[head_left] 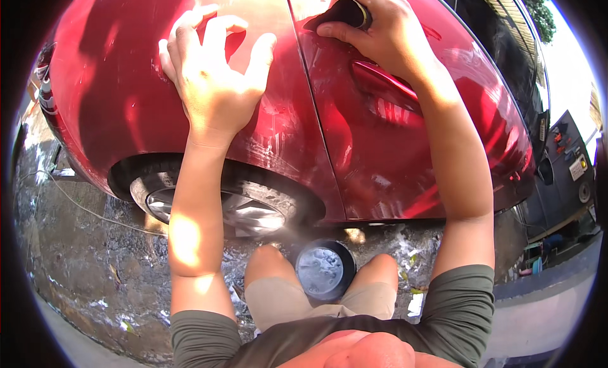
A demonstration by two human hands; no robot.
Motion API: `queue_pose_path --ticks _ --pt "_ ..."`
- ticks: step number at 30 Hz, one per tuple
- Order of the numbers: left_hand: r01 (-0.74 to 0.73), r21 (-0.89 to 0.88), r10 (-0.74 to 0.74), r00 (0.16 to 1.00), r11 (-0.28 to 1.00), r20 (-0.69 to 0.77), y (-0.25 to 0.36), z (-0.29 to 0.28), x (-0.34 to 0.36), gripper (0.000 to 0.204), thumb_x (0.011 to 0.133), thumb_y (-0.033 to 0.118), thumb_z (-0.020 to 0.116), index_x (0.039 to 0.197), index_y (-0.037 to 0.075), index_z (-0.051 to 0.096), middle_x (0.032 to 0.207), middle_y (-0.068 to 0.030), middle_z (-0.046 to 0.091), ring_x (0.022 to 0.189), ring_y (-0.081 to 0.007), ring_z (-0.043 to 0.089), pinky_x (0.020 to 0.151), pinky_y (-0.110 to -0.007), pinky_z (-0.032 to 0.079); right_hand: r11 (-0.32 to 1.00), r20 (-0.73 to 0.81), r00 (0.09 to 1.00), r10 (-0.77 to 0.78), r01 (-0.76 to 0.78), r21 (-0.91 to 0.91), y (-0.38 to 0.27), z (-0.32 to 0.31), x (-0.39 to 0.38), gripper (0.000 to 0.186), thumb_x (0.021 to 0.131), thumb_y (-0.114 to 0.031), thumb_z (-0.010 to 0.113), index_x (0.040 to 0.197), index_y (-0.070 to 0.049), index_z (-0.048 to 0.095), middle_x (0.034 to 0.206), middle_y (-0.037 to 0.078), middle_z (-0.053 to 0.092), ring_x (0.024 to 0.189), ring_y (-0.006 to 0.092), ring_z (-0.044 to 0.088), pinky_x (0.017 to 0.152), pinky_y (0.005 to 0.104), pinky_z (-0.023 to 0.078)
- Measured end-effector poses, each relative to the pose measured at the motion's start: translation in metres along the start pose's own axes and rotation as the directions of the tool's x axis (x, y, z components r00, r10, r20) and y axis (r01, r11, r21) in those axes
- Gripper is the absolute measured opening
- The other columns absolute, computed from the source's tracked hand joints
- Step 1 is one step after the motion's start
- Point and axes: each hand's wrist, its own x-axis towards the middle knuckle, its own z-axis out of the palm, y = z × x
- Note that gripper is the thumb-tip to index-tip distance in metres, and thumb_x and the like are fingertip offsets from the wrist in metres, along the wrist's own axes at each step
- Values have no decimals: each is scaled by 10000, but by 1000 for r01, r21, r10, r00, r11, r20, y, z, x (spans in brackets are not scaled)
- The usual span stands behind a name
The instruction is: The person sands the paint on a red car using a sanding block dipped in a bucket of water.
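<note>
One red car (288,118), one wheel (253,213), one door handle (386,86) in view
Left hand (218,83) at upper left plus right hand (394,29) at the top make two; one dark pad (345,14) at top centre, one bucket (346,266) at lower centre, two sleeves (465,298) near the bottom.

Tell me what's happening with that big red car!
A person's right hand is holding a dark, rounded pad at the side of the shiny red metal car. The bare left hand is open over the panel beside the door; I can't tell if it's touching. Below, a round black bucket with cloudy, foamy liquid stands between the person's knees.
</note>
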Motion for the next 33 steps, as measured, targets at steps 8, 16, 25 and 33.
queue_pose_path --ticks 8,16,25,33 --pt "-27 98 25 999 995 21 14 1 3 313 731 326 805 915 129 648 1207 -58 535 1157 -298 500 1049 -547 298 985 -58 991 123 -129 -112 49 -38 -71 300 729 -244 833 856 -55 639 838 72 610 840 282 578 733 391 466" --pt "-51 131 44 998 990 53 10 -5 4 340 777 342 794 997 118 663 1255 -70 543 1180 -294 508 1040 -469 340 946 -92 942 323 -325 -9 63 -54 -113 306 740 -272 824 858 -64 633 834 71 605 849 286 567 753 403 449" --pt "-40 108 39 999 993 5 5 3 0 351 743 354 806 949 116 651 1203 -88 542 1149 -312 514 1011 -467 374 995 -50 999 15 -20 -97 22 -23 -40 316 736 -252 833 881 -61 625 826 94 598 807 279 563 755 374 460" --pt "-29 127 28 1000 991 9 7 2 0 353 757 367 793 959 119 645 1221 -81 526 1162 -316 503 1022 -472 357 968 -83 967 -243 235 -89 31 -15 -50 285 678 -116 859 819 -68 616 832 61 602 812 240 583 709 350 484"
